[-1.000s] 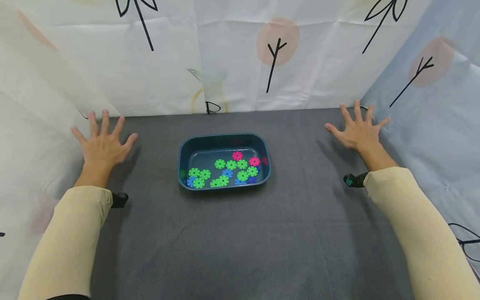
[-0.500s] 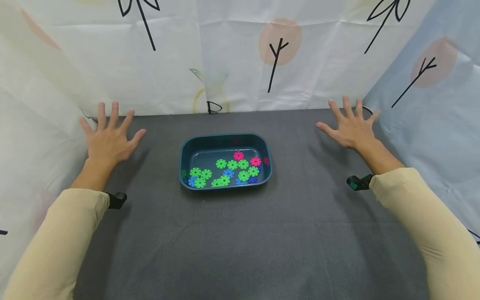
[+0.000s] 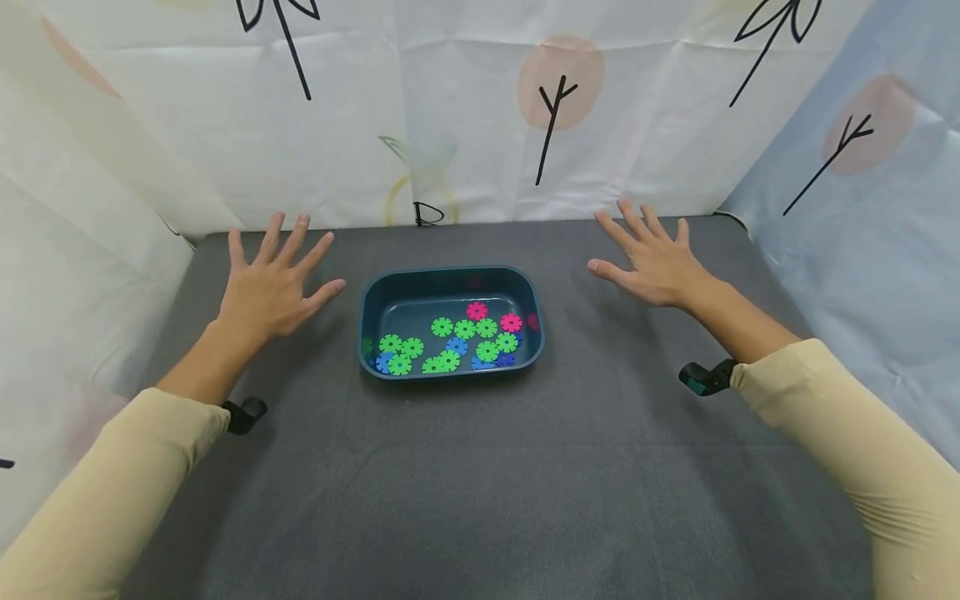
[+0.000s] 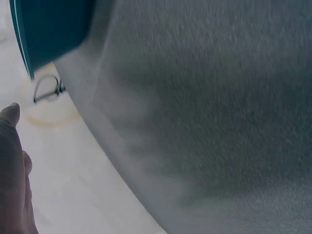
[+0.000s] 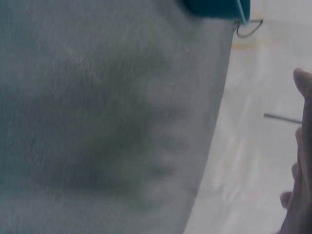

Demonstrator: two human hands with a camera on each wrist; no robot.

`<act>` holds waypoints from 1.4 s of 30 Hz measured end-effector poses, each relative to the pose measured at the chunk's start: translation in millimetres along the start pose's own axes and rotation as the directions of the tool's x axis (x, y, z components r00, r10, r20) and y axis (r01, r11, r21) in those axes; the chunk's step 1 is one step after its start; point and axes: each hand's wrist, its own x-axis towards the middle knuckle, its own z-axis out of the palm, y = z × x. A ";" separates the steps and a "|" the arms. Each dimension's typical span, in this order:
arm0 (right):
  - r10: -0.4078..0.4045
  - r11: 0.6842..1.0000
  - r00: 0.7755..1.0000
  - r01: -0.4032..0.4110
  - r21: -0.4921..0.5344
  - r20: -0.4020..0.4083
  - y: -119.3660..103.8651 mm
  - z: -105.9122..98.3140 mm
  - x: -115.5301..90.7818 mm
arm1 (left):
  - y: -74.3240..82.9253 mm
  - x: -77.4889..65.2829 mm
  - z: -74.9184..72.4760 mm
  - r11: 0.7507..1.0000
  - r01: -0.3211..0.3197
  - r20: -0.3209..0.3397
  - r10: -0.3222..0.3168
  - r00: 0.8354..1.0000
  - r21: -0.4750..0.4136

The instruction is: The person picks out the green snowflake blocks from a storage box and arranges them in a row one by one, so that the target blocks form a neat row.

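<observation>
A dark teal tray (image 3: pixel 450 279) stands on the grey cloth between the two hands. Inside lie small notched plastic discs: several green discs (image 3: pixel 442 327), a few blue discs (image 3: pixel 456 346) and red discs (image 3: pixel 477 311), mostly along the near side. To the left of the tray is the left hand (image 3: pixel 262 292), palm down, fingers spread, holding nothing. On the other side the right hand (image 3: pixel 656 262) is spread likewise, holding nothing. Both wrist views catch the tray's outer wall (image 4: pixel 53 29) and part of each hand, with hand shadows on the cloth.
Grey cloth (image 3: pixel 480 500) covers the table. A white printed curtain (image 3: pixel 465 108) hangs along the back and left, and a bluish one (image 3: pixel 885 250) on the right. A black band with a camera (image 3: pixel 246 415) sits at the left wrist, another (image 3: pixel 707 379) at the right.
Both hands have moved inward toward the tray, the left one rightward and the right one leftward, fingers still spread. The tray and discs have stayed put.
</observation>
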 end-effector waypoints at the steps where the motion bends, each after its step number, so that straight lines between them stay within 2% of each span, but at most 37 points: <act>1: -0.028 0.999 1.000 0.028 0.023 0.004 -3.8 0.2 -0.1 | 3.4 0.0 0.1 1.000 -0.020 0.004 0.020 1.000 0.000; 4: -0.088 0.987 0.996 0.082 0.135 0.035 -16.3 -0.6 -0.5 | 12.2 -0.7 -0.3 0.997 -0.081 0.028 0.081 0.996 -0.002; 8: -0.128 0.933 0.989 0.094 0.348 0.075 -33.5 -5.9 0.3 | 20.4 -2.3 -1.1 0.987 -0.162 0.092 0.163 0.982 -0.018; 12: -0.193 0.840 0.976 0.109 0.531 0.104 -46.4 -12.9 3.9 | 24.2 -3.9 -1.5 0.977 -0.208 0.162 0.214 0.963 -0.052; 16: -0.277 0.715 0.944 0.077 0.694 0.180 -54.2 -19.0 8.8 | 23.7 -5.0 0.3 0.971 -0.224 0.201 0.236 0.951 -0.084; 18: -0.311 0.681 0.922 0.047 0.731 0.231 -56.7 -21.0 12.1 | 23.1 -5.1 1.4 0.968 -0.229 0.210 0.245 0.946 -0.098; 20: -0.345 0.665 0.893 0.014 0.746 0.290 -59.0 -22.0 15.6 | 23.8 -4.9 2.0 0.964 -0.241 0.210 0.260 0.942 -0.113; 26: -0.464 0.654 0.783 -0.013 0.757 0.414 -67.3 -19.8 28.2 | 28.1 -5.4 -0.5 0.949 -0.284 0.205 0.308 0.929 -0.138; 32: -0.519 0.660 0.702 -0.034 0.751 0.488 -80.3 -14.8 41.7 | 31.2 -7.0 -2.2 0.945 -0.296 0.214 0.320 0.923 -0.139; 37: -0.520 0.698 0.649 -0.053 0.714 0.556 -90.0 -7.5 55.8 | 31.6 -8.0 -1.0 0.945 -0.288 0.224 0.318 0.922 -0.154; 42: -0.476 0.776 0.605 -0.052 0.628 0.638 -103.2 -4.2 68.6 | 32.2 -8.2 -1.7 0.945 -0.288 0.226 0.318 0.921 -0.157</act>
